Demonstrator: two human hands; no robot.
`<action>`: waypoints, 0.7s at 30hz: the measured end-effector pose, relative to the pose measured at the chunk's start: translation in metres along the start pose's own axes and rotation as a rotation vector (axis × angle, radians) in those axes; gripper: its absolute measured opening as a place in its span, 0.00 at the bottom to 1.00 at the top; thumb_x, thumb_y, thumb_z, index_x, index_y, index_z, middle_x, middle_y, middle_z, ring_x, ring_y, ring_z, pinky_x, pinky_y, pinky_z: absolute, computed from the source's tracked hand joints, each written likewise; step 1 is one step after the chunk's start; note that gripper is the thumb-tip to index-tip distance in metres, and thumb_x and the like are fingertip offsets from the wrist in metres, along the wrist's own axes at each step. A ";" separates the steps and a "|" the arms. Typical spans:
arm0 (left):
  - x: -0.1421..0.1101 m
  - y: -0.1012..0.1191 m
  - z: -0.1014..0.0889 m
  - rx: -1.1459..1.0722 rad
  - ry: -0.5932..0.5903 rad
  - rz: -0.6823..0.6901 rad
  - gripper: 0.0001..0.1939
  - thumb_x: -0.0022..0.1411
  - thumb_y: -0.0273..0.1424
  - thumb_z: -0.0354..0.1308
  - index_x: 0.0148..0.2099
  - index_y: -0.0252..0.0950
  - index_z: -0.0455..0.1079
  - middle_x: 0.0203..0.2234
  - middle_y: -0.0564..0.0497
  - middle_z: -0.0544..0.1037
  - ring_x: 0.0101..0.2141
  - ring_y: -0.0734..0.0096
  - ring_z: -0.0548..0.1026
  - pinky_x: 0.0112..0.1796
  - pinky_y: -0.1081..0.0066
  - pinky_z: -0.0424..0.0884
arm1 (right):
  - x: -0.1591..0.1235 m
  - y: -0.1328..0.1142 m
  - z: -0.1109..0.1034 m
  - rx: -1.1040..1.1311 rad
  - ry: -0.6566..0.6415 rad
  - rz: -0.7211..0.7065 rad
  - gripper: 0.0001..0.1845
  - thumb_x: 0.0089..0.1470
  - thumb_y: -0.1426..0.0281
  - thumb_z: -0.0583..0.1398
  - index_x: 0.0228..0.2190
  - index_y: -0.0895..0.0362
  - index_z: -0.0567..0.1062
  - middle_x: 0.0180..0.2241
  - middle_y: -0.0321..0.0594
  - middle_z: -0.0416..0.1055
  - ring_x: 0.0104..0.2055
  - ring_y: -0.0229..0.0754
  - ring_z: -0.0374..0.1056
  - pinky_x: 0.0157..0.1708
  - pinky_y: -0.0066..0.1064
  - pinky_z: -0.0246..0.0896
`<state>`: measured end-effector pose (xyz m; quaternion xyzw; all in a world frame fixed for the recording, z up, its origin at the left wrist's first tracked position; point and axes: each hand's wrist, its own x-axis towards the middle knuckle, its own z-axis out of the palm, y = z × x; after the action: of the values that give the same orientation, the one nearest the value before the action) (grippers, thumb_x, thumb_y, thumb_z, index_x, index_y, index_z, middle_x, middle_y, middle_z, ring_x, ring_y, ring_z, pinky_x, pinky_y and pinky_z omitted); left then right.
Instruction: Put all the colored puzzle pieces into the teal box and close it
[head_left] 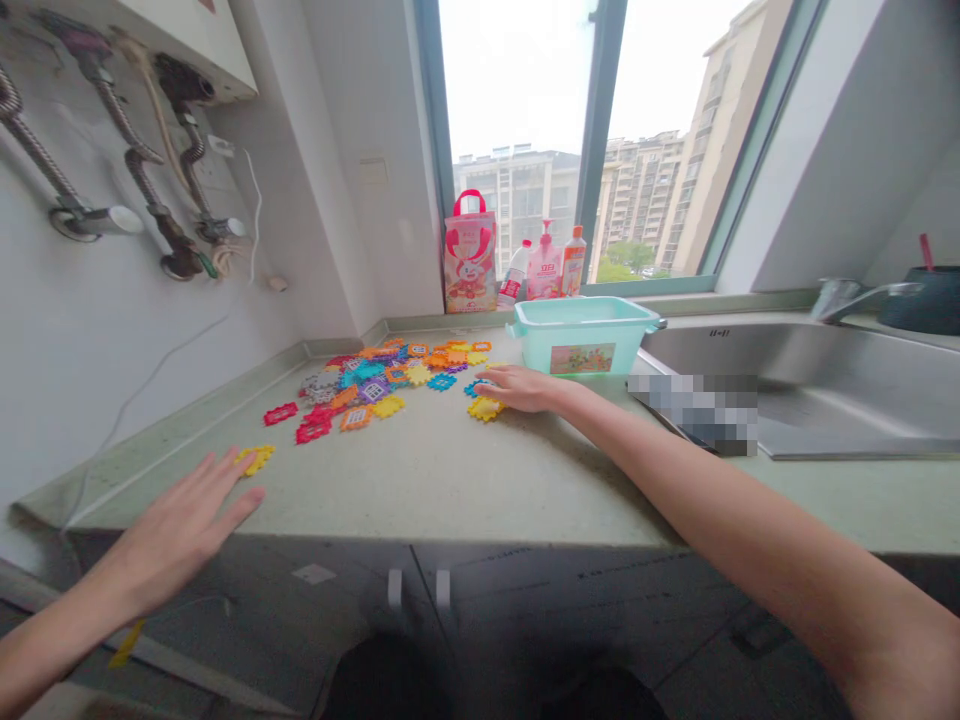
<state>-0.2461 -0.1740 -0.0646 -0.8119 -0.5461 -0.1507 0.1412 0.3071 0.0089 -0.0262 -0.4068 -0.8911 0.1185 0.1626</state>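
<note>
A pile of colourful plastic puzzle tiles (382, 375) lies on the greenish countertop (450, 470). My right hand (525, 388) reaches forward and rests flat on the counter, fingers on a yellow tile (486, 408) and a blue tile beside it. My left hand (184, 525) hovers near the counter's front edge, fingers stretched and apart, its fingertips by a lone yellow tile (256, 458). A mint-green plastic tub (581, 335) stands just behind my right hand.
A steel sink (817, 385) with a tap (855, 297) fills the right side. A pink bag (470, 255) and three bottles (546, 265) stand on the windowsill. Hoses and pipes (142, 170) hang on the left wall. Cabinet doors (416, 600) are below the counter.
</note>
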 end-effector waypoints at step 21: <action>0.240 0.239 0.039 -0.375 -0.281 0.394 0.49 0.75 0.65 0.39 0.81 0.33 0.49 0.79 0.38 0.48 0.77 0.49 0.49 0.74 0.53 0.49 | 0.004 0.006 0.009 0.075 0.057 -0.028 0.47 0.71 0.36 0.42 0.72 0.55 0.67 0.73 0.51 0.64 0.75 0.55 0.60 0.75 0.50 0.52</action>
<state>0.0654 -0.0431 -0.0199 -0.9269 -0.3552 -0.1047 -0.0614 0.3050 0.0150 -0.0357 -0.3910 -0.8866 0.1378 0.2050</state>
